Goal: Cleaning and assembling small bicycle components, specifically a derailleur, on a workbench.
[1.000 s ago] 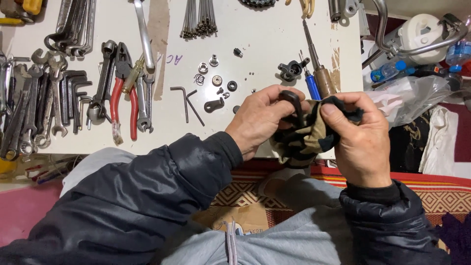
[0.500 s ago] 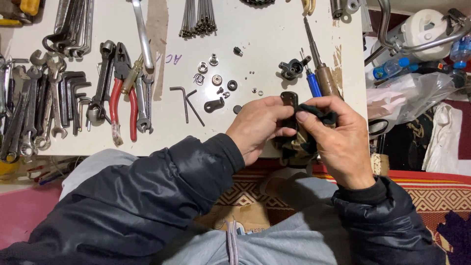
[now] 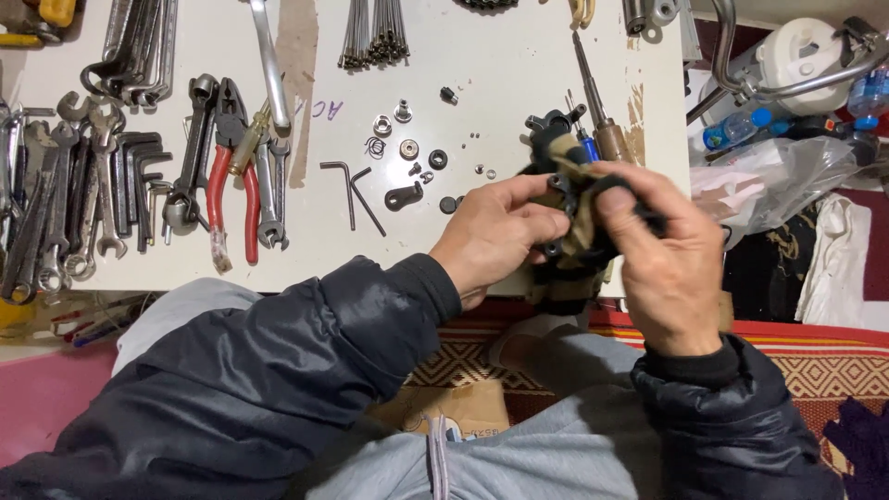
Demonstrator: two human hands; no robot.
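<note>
Hands over white table (image 3: 519, 83), left hand (image 3: 495, 236) and right hand (image 3: 662, 255) both grasping grimy rag (image 3: 576, 231); loose washers (image 3: 407, 148) nearby

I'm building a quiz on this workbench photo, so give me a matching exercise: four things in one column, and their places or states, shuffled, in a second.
Things:
1. red-handled pliers
2. dirty rag
3. two hex keys
4. bundle of thin metal rods

Places or states:
A. lying at the far edge of the white table
B. held between the left hand and right hand, around a dark part
C. lying among the wrenches on the left of the table
D. lying on the table, between the pliers and the small washers

Pairs: 1-C, 2-B, 3-D, 4-A
</note>
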